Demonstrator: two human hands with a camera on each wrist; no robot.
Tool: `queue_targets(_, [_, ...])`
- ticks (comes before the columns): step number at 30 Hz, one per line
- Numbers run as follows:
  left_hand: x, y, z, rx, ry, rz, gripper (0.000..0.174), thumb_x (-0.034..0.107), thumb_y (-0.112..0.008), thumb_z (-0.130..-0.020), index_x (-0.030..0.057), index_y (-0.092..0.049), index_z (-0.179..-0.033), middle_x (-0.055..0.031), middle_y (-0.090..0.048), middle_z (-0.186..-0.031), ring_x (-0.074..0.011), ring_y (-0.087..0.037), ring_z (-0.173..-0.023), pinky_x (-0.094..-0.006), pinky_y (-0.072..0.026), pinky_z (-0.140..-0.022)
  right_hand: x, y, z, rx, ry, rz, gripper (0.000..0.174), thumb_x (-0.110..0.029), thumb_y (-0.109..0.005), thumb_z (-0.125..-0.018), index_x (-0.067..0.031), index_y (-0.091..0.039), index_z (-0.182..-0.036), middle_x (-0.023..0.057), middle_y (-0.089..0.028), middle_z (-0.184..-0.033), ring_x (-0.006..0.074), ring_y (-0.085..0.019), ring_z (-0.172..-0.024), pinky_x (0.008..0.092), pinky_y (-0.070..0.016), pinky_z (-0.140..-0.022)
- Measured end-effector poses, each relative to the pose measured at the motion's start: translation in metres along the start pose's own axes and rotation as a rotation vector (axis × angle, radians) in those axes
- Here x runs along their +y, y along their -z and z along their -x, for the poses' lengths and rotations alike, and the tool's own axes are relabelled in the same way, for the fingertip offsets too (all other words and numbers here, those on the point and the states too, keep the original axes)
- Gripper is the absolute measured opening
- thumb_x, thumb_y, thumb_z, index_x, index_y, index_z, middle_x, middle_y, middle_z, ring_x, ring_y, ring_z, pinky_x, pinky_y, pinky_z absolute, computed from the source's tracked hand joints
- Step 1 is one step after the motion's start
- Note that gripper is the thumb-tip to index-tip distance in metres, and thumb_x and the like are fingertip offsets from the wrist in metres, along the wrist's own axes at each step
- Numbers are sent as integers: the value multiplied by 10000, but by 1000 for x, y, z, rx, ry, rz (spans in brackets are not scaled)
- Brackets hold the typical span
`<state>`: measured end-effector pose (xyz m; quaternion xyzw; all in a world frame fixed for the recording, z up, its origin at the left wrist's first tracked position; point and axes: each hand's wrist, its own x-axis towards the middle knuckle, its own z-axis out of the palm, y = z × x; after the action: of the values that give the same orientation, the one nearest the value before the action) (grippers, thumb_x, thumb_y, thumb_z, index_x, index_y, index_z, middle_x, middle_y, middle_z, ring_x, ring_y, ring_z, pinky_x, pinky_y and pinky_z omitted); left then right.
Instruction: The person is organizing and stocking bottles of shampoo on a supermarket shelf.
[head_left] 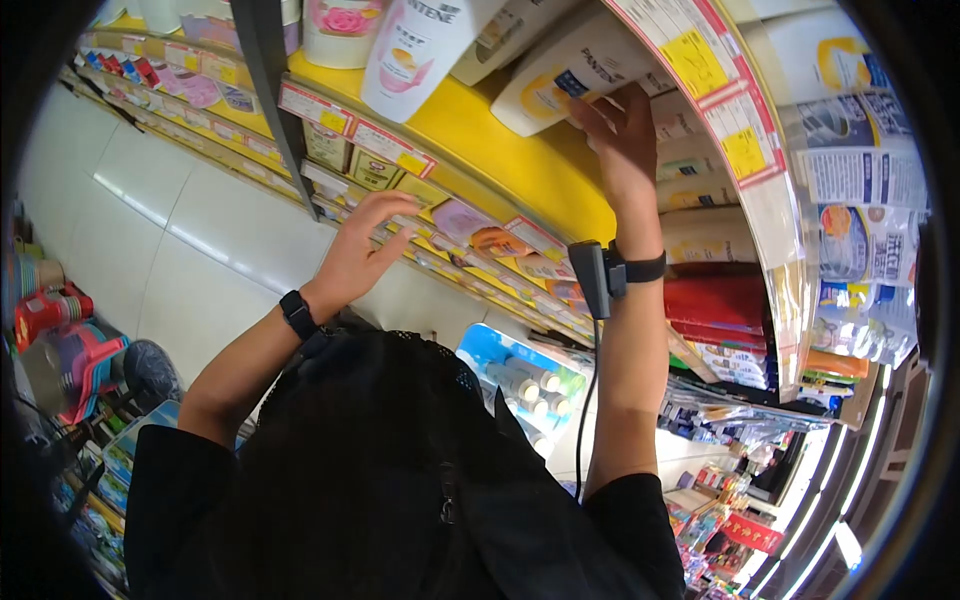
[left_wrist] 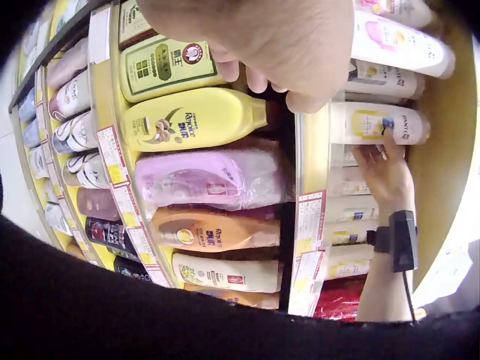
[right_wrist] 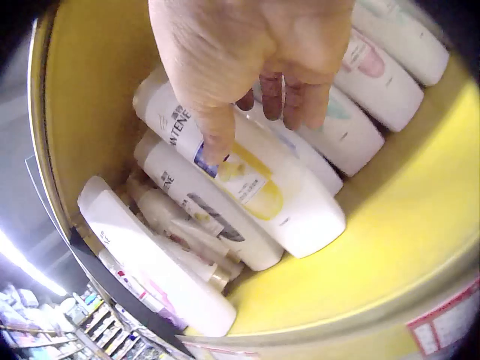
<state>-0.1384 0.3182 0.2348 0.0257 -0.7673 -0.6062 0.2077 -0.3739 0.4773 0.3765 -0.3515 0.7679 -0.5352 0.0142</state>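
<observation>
On the yellow shelf (head_left: 480, 150), my right hand (head_left: 627, 150) holds a white Pantene shampoo bottle (head_left: 550, 95) with a yellow label. In the right wrist view, the thumb (right_wrist: 217, 133) lies across the label of this shampoo bottle (right_wrist: 289, 206) and the other fingers are at its far side, partly hidden. The bottle stands on the shelf beside other white bottles. My left hand (head_left: 352, 250) holds nothing, its fingers extended in front of the lower shelf. In the left wrist view, a green-labelled bottle (left_wrist: 169, 67) and a yellow Rejoice bottle (left_wrist: 191, 120) lie just beyond the left hand.
Left of the held bottle stand a white bottle with a pink label (head_left: 415, 50) and another white bottle (right_wrist: 217, 202). Price strips (head_left: 375, 138) line the shelf edges. A dark upright post (head_left: 275, 90) divides the shelves. A blue bin with bottles (head_left: 520, 375) is below.
</observation>
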Motion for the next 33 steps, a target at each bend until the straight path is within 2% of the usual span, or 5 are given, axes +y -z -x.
queue_targets(4, [-9,3,12,-19,90,-24,234,51,-584,-871,59,-598,-1105,-106,-565,-1191,-217,-535,-1098,-316,-426,-919,-9,16,59,187,31,37,498,-111,-719,-813,28,-490,-1233,141,-587,-1146,231,-588,-1020,326,-492,-865])
queue_targets(9, [-39,10,39,-20,166,-22,228,70,-605,-866,42,-599,-1092,-93,-577,-1161,-213,-543,-1080,-306,-437,-879,4,68,164,254,-210,8,203,-101,-589,-931,16,-588,-1097,94,-661,-935,145,-646,-819,259,-512,-767])
queue_targets(21, [-59,-9,73,-135,339,-40,230,95,-576,-927,32,-593,-1148,-65,-598,-1141,-139,-569,-1045,-270,-442,-882,117,170,446,469,-921,185,307,-223,-648,-887,-15,-609,-1109,70,-654,-1007,134,-643,-803,260,-505,-670])
queue_targets(28, [-42,-38,85,-229,339,-111,233,93,-584,-918,30,-597,-1142,-61,-610,-1117,-142,-576,-1018,-270,-448,-873,176,148,542,300,-1056,533,500,-244,-723,-792,-57,-552,-1223,171,-630,-1086,249,-634,-901,353,-504,-809])
queue_targets(33, [-28,-41,110,-216,401,-201,231,101,-589,-915,26,-600,-1134,-63,-612,-1109,-141,-576,-1015,-271,-453,-862,218,141,551,158,-932,636,665,-164,-748,-730,-102,-436,-1314,238,-516,-1214,415,-533,-1074,448,-464,-907])
